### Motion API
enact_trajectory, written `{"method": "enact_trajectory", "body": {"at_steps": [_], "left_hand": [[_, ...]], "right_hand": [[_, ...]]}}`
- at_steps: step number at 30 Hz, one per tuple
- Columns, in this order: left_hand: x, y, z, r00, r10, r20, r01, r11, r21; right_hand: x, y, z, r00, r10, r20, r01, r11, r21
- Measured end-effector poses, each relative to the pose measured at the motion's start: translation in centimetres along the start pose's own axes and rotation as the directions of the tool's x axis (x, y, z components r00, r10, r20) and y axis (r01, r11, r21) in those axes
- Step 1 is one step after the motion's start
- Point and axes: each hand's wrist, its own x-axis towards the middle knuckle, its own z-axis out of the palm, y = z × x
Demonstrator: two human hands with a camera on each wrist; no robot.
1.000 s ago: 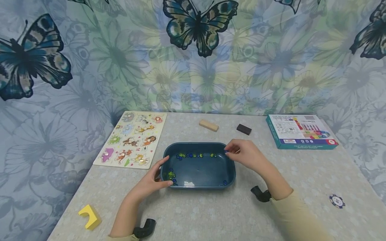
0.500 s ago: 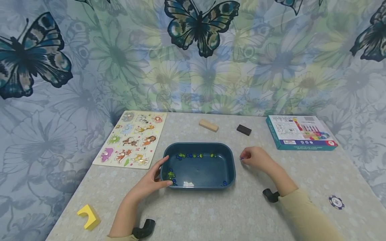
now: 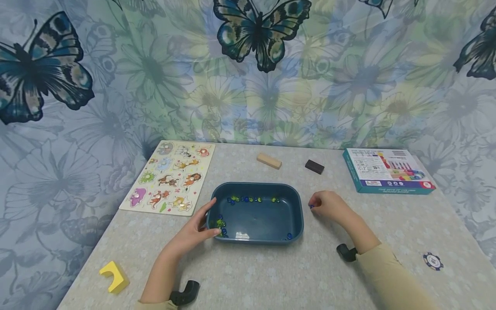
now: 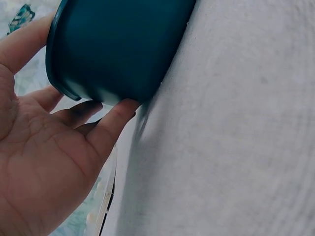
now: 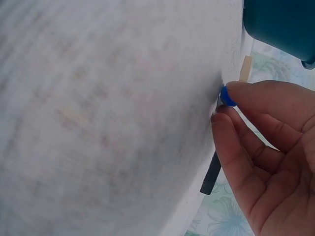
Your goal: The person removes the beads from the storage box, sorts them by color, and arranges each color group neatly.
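A dark blue plastic tub (image 3: 255, 219) stands on the table with small shiny blue and yellow-green marbles (image 3: 251, 199) along its far side and left end. My left hand (image 3: 191, 232) grips the tub's left end, thumb at the near corner and fingers at the far one. In the left wrist view, fingers of that hand touch the tub's outer wall (image 4: 118, 49). Right of the tub, my right hand (image 3: 329, 204) pinches a small blue marble (image 5: 227, 97) between thumb and fingertips, at or just above the tabletop. One blue marble (image 3: 289, 236) lies in the tub's near right corner.
An animal puzzle board (image 3: 166, 176) lies back left. Behind the tub are a wooden block (image 3: 269, 161) and a black block (image 3: 314, 167). A boxed toy (image 3: 389, 171) lies back right, a poker chip (image 3: 432, 261) at right, a yellow arch block (image 3: 114, 277) front left.
My right hand has moved from the tub's far right corner out to the right and down to the table, carrying the blue marble. The left hand keeps its hold on the tub.
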Motion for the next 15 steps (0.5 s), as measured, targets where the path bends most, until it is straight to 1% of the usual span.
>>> {"method": "enact_trajectory", "body": {"at_steps": [6, 12, 15], "left_hand": [[0.0, 0.01, -0.02, 1.0, 0.0, -0.004, 0.0, 1.0, -0.024], [0.07, -0.06, -0.01, 1.0, 0.02, 0.004, -0.019, 0.999, -0.031], [0.11, -0.13, -0.02, 1.0, 0.022, 0.006, -0.022, 0.999, -0.032]], "right_hand": [[-0.03, -0.03, -0.01, 1.0, -0.017, 0.004, 0.017, 1.0, -0.02], [-0.19, -0.01, -0.12, 1.0, -0.025, 0.016, 0.025, 1.0, -0.015], [-0.35, -0.05, -0.37, 1.0, -0.015, 0.023, 0.016, 1.0, -0.014]]}}
